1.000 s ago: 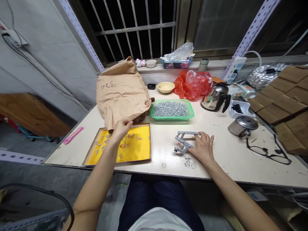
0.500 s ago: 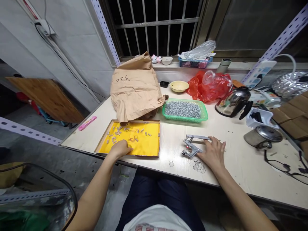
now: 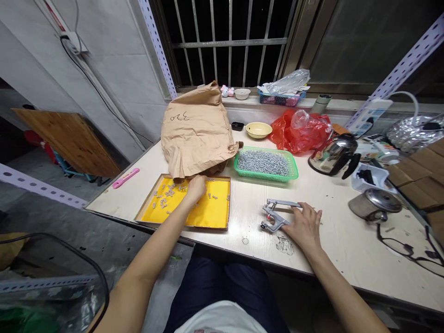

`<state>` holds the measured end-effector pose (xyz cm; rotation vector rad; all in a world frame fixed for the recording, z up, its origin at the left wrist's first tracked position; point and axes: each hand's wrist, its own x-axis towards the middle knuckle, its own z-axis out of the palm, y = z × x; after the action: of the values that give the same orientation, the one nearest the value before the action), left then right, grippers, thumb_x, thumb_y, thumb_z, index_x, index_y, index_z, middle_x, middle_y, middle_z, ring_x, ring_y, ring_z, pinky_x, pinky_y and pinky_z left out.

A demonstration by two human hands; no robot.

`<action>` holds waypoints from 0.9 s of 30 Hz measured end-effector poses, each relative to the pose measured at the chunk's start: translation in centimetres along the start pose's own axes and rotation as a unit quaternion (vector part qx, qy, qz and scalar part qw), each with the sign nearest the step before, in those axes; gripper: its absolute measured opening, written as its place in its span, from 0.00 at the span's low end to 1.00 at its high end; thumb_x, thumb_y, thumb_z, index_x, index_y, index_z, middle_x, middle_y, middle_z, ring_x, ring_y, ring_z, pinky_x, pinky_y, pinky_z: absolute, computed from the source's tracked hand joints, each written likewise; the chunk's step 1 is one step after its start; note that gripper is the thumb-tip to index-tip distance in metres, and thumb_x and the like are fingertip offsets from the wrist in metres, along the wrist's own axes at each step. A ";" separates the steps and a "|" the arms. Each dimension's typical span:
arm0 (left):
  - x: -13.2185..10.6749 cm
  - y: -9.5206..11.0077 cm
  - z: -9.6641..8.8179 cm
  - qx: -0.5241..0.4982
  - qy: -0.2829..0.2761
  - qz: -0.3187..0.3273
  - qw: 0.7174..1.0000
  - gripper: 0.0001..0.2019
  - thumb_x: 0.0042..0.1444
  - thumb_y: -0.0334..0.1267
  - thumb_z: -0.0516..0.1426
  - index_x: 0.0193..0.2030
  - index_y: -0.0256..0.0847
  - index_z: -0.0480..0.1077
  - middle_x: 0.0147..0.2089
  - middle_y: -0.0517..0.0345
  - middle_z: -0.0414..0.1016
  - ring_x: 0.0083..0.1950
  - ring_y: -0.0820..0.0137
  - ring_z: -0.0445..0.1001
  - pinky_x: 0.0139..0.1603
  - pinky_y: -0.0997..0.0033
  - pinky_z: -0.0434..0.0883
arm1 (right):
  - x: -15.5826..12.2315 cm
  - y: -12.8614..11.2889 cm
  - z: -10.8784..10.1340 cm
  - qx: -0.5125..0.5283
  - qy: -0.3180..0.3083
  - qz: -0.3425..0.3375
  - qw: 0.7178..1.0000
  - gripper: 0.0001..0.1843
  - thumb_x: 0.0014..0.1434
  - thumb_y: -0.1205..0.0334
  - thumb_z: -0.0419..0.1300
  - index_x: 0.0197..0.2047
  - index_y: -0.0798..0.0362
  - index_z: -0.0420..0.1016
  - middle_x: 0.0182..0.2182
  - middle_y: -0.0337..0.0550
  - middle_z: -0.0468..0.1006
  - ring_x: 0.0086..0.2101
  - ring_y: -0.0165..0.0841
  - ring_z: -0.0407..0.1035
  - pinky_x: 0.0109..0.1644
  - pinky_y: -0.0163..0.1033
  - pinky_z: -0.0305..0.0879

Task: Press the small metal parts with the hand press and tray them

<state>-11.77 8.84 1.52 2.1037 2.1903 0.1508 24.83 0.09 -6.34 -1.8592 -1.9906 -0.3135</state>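
My left hand is over the far part of a shallow box lid with a yellow lining. Its fingers are curled down, and what they hold, if anything, is hidden. Several small metal pieces lie scattered on the yellow, mostly to the left of the hand. My right hand is wrapped round the handles of grey snap pliers, which rest on the table with their jaws to the left. Behind, a green basket holds a heap of small silvery metal parts.
A brown paper bag overhangs the lid's back edge. A pink cutter lies at left. A cream bowl, red plastic bag, kettle, metal cup and glasses stand or lie behind and to the right.
My left hand has moved from the lid's near edge to its far part, away from me and to the right. My right hand stays on the pliers. The view has shifted slightly.
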 end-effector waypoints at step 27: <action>-1.4 3.0 -1.0 -0.300 -0.005 -0.041 0.953 0.10 0.50 0.41 0.56 0.34 0.36 0.72 0.34 0.50 0.74 0.38 0.66 0.71 0.41 0.69 0.64 | 0.0 0.0 0.2 0.010 -0.002 -0.002 1.000 0.37 0.45 0.33 0.50 0.43 0.58 0.69 0.49 0.59 0.63 0.52 0.51 0.53 0.57 0.65 0.38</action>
<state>-8.91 7.56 2.88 1.6633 1.8931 0.6971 24.82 0.21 -6.55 -1.8448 -1.9928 -0.2907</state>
